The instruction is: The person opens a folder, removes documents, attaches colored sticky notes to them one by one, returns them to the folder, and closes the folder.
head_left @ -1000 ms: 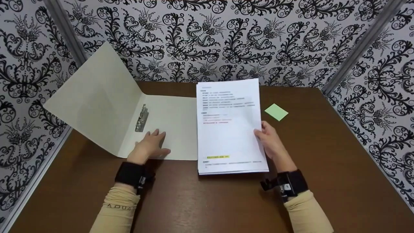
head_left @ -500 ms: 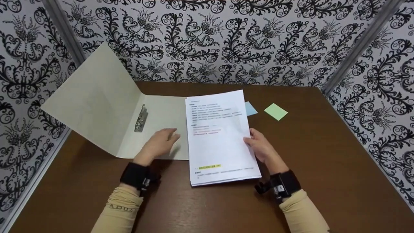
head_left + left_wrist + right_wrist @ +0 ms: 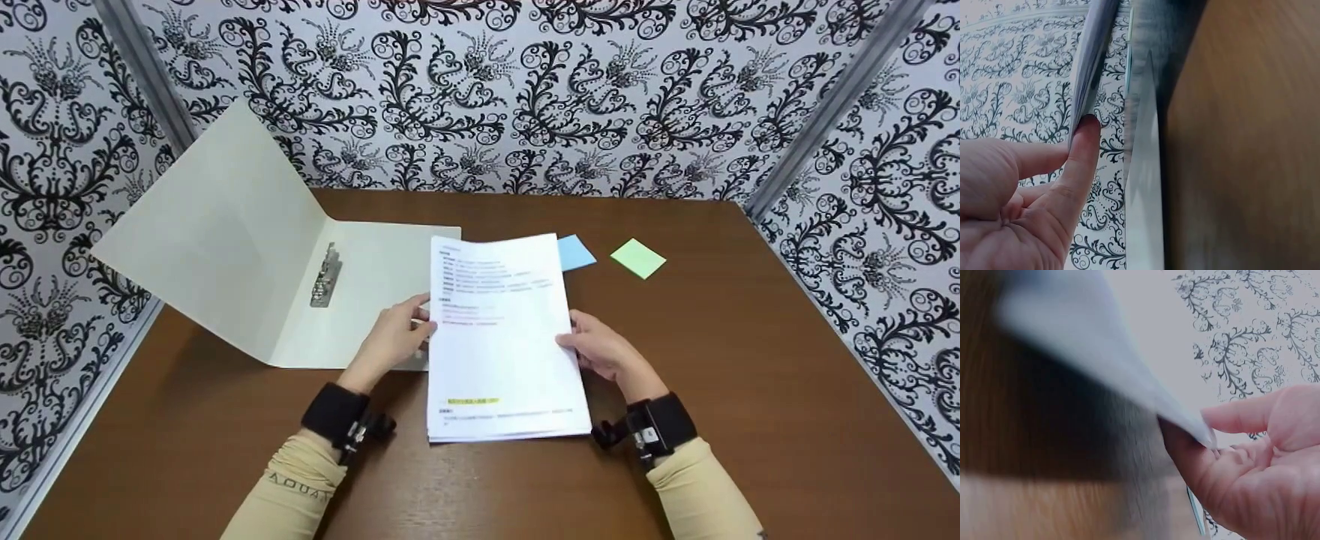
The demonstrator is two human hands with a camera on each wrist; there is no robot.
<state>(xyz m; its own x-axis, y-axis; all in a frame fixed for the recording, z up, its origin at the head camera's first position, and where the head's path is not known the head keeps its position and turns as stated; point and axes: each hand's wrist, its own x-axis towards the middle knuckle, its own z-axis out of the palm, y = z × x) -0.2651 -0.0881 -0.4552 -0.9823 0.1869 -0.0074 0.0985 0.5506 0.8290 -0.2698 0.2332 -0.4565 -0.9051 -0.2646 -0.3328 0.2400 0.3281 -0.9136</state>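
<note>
A stack of printed paper sheets [image 3: 499, 367] is held above the table between both hands, with a yellow-highlighted line near its bottom. My right hand [image 3: 604, 349] pinches its right edge, thumb on top and fingers beneath. At the left edge, my left hand [image 3: 394, 334] pinches the stack between thumb and fingers; the left wrist view shows the edge of the sheets [image 3: 1089, 67] between them. Behind the left hand lies an open cream file folder [image 3: 382, 262], its cover [image 3: 217, 232] raised at the left. A metal lever clip [image 3: 326, 277] is fixed near the folder's spine. The stack covers part of the folder's right side.
A blue sticky note [image 3: 577, 253] lies partly behind the stack. Right of it is a green sticky note [image 3: 638, 259]. The brown table [image 3: 750, 375] backs onto patterned wall panels [image 3: 480, 97] at the rear and sides.
The stack has come left and nearer the body with the right hand, uncovering the blue note. My left hand has left the folder and taken the stack's left edge.
</note>
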